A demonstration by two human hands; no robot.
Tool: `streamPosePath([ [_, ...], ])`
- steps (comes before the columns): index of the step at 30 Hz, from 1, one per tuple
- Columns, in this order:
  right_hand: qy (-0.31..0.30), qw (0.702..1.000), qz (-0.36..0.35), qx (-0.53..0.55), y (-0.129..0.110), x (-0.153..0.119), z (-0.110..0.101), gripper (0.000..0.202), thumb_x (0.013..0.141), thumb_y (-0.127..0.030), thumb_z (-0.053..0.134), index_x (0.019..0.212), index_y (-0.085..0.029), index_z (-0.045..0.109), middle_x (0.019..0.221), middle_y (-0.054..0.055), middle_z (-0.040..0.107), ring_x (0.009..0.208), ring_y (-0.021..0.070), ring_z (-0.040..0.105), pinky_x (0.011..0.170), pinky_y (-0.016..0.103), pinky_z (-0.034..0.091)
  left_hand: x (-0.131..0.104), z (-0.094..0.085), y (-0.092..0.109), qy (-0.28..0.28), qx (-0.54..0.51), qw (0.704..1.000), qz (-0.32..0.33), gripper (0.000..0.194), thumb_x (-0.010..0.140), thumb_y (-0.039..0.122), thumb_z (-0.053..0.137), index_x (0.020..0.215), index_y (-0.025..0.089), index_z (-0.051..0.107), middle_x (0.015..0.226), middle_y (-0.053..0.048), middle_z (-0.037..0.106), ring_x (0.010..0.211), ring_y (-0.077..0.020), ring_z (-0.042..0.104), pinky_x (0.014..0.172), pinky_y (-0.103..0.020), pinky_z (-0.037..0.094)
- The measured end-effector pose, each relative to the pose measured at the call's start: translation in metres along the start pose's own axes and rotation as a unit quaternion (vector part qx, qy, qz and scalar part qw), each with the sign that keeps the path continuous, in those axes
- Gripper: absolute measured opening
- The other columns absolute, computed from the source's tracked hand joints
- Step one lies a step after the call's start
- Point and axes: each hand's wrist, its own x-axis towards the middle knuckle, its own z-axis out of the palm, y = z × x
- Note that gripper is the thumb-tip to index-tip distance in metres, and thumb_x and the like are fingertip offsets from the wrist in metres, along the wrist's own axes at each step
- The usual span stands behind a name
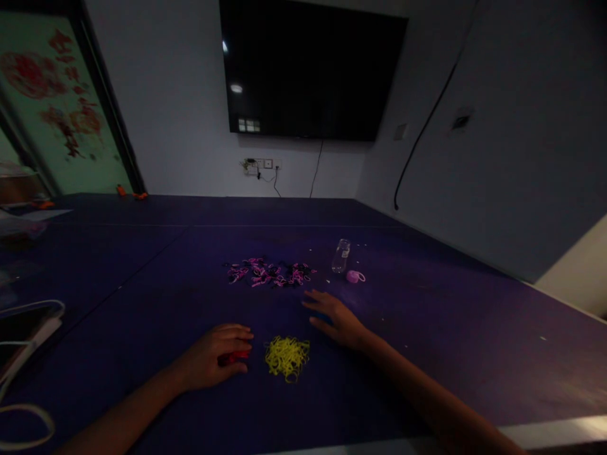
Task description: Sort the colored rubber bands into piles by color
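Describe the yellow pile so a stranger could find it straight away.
Start at the dark purple table below the wall screen. Near its front edge, between the left hand and right hand, lies the yellow pile of small bands. The farther scattered bands are pink and black.

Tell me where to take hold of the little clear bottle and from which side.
Grip the clear bottle around its body, coming from the near right side, probably with the right hand. It stands upright, uncapped it seems, and the pink lid lies just beside its base, so a low approach might knock that.
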Motion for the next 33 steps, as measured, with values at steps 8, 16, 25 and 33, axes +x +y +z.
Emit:
streamPosePath([
  [8, -0.139, 0.986, -0.063, 0.069, 0.015, -0.015, -0.01, 0.039, 0.093, -0.035, 0.044, 0.131, -0.026, 0.049, 0.139, 0.007, 0.045, 0.132, 0.0236, 0.034, 0.109, 0.049, 0.026, -0.002, -0.003, -0.002, 0.03, -0.046, 0.998, -0.024, 0.042, 0.08, 0.045, 0.061, 0.117, 0.025, 0.061, 0.117, -0.008, 0.065, 0.113, -0.0232, 0.057, 0.101, -0.044, 0.041],
  [16, -0.157, 0.98, -0.06, 0.107, -0.013, -0.049, -0.014, 0.04, 0.092, -0.032, 0.046, 0.132, -0.028, 0.048, 0.138, 0.007, 0.045, 0.13, 0.0231, 0.038, 0.109, 0.046, 0.029, 0.005, -0.008, -0.003, 0.046, -0.158, 0.977, -0.139, 0.042, 0.089, 0.05, 0.042, 0.117, 0.026, 0.062, 0.125, -0.006, 0.06, 0.12, -0.023, 0.051, 0.104, -0.044, 0.037],
  [25, -0.037, 0.966, 0.077, 0.242, 0.0, -0.045, -0.014, 0.045, 0.091, -0.049, 0.043, 0.125, -0.022, 0.055, 0.134, 0.009, 0.051, 0.126, 0.0262, 0.043, 0.109, 0.048, 0.028, 0.005, -0.01, 0.0, 0.054, -0.251, 0.948, -0.19, 0.048, 0.083, 0.06, 0.046, 0.093, 0.022, 0.074, 0.105, -0.008, 0.07, 0.101, -0.025, 0.064, 0.093, -0.039, 0.048],
  [33, 0.051, 0.866, 0.172, 0.467, 0.023, -0.025, -0.009, 0.058, 0.082, -0.063, 0.047, 0.104, -0.014, 0.069, 0.114, 0.015, 0.065, 0.112, 0.0284, 0.057, 0.104, 0.048, 0.034, 0.013, -0.012, -0.014, 0.192, -0.256, 0.912, -0.258, 0.063, 0.083, 0.067, 0.034, 0.095, 0.018, 0.072, 0.106, -0.009, 0.07, 0.105, -0.0273, 0.061, 0.096, -0.044, 0.045],
])
